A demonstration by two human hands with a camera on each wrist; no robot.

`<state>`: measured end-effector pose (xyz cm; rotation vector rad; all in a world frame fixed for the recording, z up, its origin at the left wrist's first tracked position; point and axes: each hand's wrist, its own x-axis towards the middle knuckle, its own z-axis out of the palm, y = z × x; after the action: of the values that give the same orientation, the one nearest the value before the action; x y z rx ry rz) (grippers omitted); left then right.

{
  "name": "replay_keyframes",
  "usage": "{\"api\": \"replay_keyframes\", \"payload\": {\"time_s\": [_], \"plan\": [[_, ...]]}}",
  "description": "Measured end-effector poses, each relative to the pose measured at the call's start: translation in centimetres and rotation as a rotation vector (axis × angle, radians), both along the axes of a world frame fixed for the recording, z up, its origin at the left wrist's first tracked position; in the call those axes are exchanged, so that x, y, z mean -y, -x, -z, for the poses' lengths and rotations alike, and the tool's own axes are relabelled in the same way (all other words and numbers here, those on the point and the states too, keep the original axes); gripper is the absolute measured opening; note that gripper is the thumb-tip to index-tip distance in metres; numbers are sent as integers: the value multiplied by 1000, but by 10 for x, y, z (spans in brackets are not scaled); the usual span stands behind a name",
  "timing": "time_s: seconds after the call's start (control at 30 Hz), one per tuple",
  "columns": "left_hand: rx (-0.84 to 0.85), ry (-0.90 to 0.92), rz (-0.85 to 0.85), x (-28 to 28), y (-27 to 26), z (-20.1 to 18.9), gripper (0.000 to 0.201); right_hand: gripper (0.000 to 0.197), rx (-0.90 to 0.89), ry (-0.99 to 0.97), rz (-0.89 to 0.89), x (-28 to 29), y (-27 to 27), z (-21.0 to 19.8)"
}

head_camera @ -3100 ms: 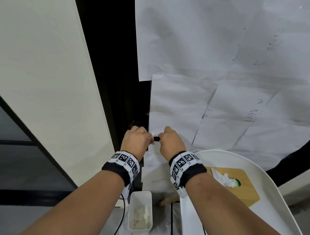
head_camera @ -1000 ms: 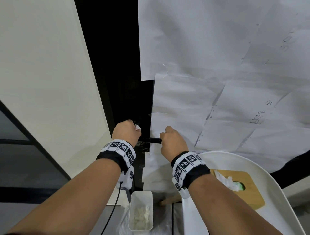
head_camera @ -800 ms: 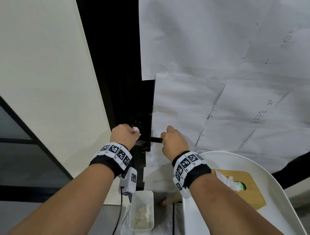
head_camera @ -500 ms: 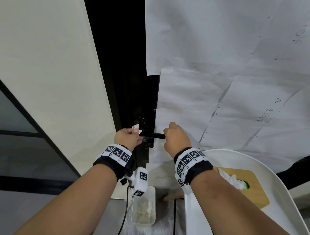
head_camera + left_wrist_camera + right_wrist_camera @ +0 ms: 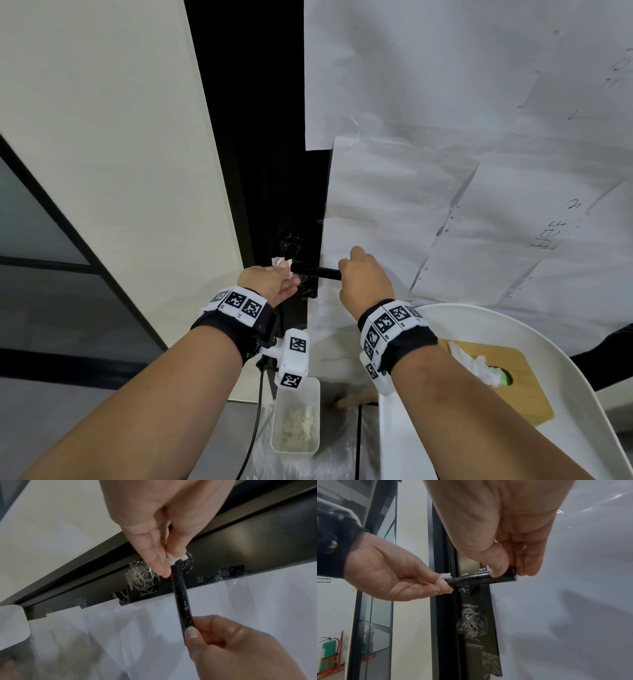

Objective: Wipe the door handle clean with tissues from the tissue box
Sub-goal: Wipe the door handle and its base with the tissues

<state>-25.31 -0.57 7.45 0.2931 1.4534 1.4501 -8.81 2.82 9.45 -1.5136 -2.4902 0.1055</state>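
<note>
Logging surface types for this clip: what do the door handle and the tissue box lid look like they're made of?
The door handle looks like black metal with a smooth, semi-gloss finish: it shows sheen and pale specks or smears; coated plastic cannot be ruled out. The tissue box lid looks like light wood or bamboo, matte, with faint lengthwise lines; a wood-look laminate is possible.

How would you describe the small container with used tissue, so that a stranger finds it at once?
Start at the black door edge between the pale wall and the paper-covered door. Go straight down past the door handle to the floor. There stands a small white rectangular bin holding crumpled tissue, unlike the wooden tissue box, which lies on the white tray.
</note>
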Motion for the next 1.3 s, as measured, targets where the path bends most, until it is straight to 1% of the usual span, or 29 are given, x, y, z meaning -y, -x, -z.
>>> {"api": "replay_keyframes", "payload": {"time_s": [0.07,0.17,0.23,0.27,0.33,0.37,0.43,0.53,0.6,0.73,0.83,0.93,1.03,1.1,1.17,1.3], "plan": [[-65,27,-10,-2,-1,-1,18,22,-4,3,-6,0,-1,0],[-310,70,-30,-2,0,2,20,22,-22,2,-15,0,-3,2],[-527,64,-36,2,0,2,16,23,-39,9,-19,0,-4,3],[-668,55,-21,5,-1,2,12,23,-45,12,-19,0,-5,4],[-949,55,22,9,-6,-1,11,23,-54,18,-19,-1,-6,5],[-1052,57,44,11,-8,-3,12,24,-61,21,-21,0,-6,6],[-1178,45,91,13,-13,-3,19,24,-77,25,-25,1,-9,6],[-1332,24,176,15,-19,-1,21,27,-86,30,-43,3,-13,8],[-1384,-12,205,16,-21,1,20,28,-94,31,-58,5,-15,9],[-1426,-46,231,20,-30,7,17,27,-122,42,-77,6,-18,12],[-1402,-15,238,25,-30,17,19,32,-135,38,-95,7,-21,15],[-1394,-64,215,30,-26,25,23,39,-138,20,-110,8,-23,19],[-1360,-89,153,32,-23,23,22,41,-136,7,-96,9,-21,21],[-1366,-145,126,31,-22,18,19,36,-131,4,-76,10,-19,21],[-1364,-232,138,28,-18,13,16,29,-128,-9,-49,10,-14,21],[-1291,-337,173,21,-8,6,15,14,-103,-59,21,9,-7,23]]}}
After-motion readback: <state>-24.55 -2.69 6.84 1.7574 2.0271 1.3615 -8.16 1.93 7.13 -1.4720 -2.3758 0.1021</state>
